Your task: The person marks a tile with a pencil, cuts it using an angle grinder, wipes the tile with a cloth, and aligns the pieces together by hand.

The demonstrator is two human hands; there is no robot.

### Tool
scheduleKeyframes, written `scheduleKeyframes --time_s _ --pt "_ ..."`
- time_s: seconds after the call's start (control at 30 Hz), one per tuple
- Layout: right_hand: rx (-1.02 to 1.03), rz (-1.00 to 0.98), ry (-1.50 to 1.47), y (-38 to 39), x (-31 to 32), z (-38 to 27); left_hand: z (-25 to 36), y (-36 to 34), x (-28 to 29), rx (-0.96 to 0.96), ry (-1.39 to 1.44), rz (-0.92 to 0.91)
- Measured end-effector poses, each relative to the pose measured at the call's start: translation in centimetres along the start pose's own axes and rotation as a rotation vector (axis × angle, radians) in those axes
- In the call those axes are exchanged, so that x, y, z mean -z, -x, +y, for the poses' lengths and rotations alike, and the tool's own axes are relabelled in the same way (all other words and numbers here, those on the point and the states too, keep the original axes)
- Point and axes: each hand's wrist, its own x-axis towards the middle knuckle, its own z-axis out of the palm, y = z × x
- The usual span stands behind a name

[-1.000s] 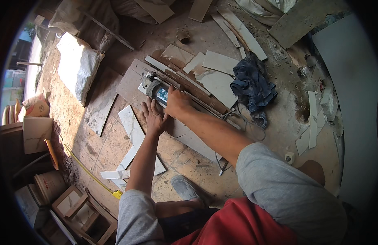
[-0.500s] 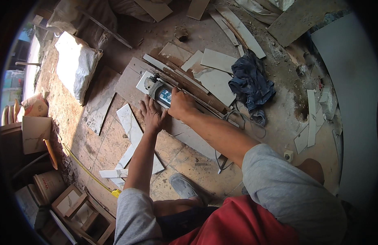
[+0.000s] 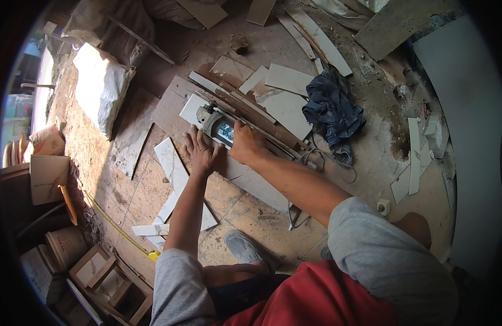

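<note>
My right hand is wrapped round the body of a handheld power tile cutter, grey with a blue label. The cutter rests on a white tile strip that lies on a larger flat board. Beside the cutter, my left hand presses down with its fingers spread, holding nothing. Its fingertips lie at the tile strip's near edge. The cutter's blade is hidden from view. A grey cord loops on the floor to the right of my right hand.
Long tile strips run along the board's far side. A dark blue cloth lies to the right. Cut marble-patterned tiles and a yellow tape measure are at the left. My shoe is close by.
The cutter and my right hand have shifted slightly right along the tile strip, baring more of its left end. My left hand stays nearly in place.
</note>
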Motion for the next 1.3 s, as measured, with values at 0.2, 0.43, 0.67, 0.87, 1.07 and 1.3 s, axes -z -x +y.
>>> scheduleKeyframes --time_s 0.2,0.43,0.67,0.87,1.07,1.3 --pt "0.006 -0.013 -0.022 1.1 0.2 1.2 0.1 0.1 0.2 -0.012 -0.005 0.008" --pt "-0.020 -0.020 -0.036 2.8 0.8 2.0 -0.3 -0.1 -0.1 -0.010 0.007 -0.011" --pt "0.000 0.021 -0.095 5.3 2.9 3.7 0.0 0.0 0.1 0.014 0.008 0.009" --pt "-0.100 0.095 -0.192 7.8 6.8 6.8 1.1 0.5 0.6 0.052 0.012 0.032" --pt "-0.171 0.245 -0.178 9.7 8.9 11.3 7.0 2.1 0.7 -0.162 -0.057 0.132" --pt "-0.168 0.363 -0.285 11.6 9.7 15.1 13.2 2.9 0.9 -0.556 -0.107 -0.166"
